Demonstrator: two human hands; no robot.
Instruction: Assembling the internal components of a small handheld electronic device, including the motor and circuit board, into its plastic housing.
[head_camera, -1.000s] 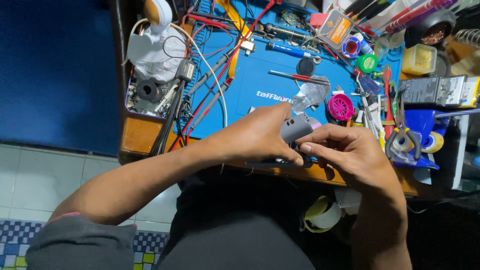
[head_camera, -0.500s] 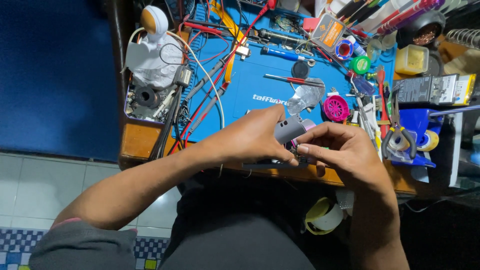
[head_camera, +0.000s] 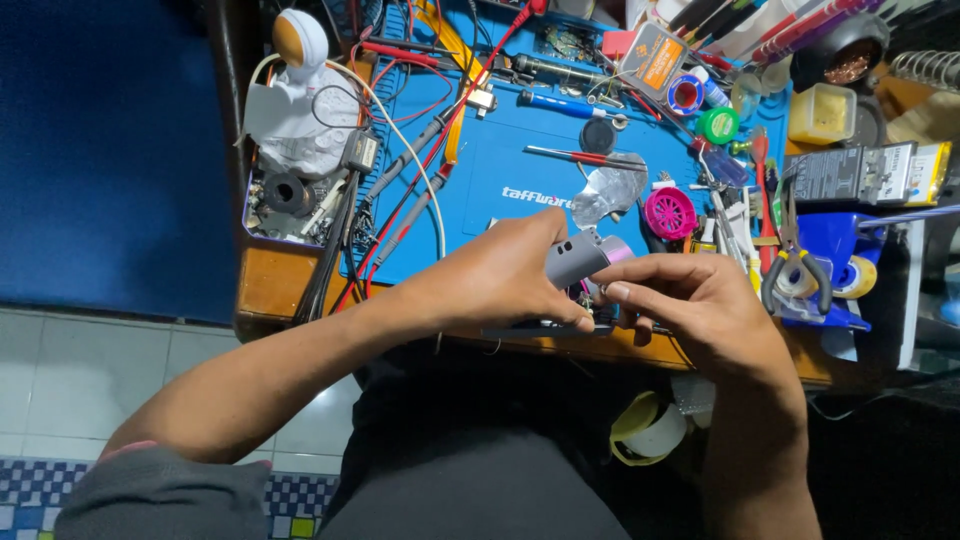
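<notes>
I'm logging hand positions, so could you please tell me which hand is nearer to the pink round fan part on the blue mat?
The right hand: it sits just below the pink fan part. The left hand is farther off, down and to its left, holding the grey cylinder.

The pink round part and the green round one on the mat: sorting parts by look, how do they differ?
The pink round part is larger and slotted like a grille; the green round one is smaller and looks plain. The pink one lies nearer the hands, by crumpled foil; the green one sits farther back. Both rest on the blue mat.
</notes>
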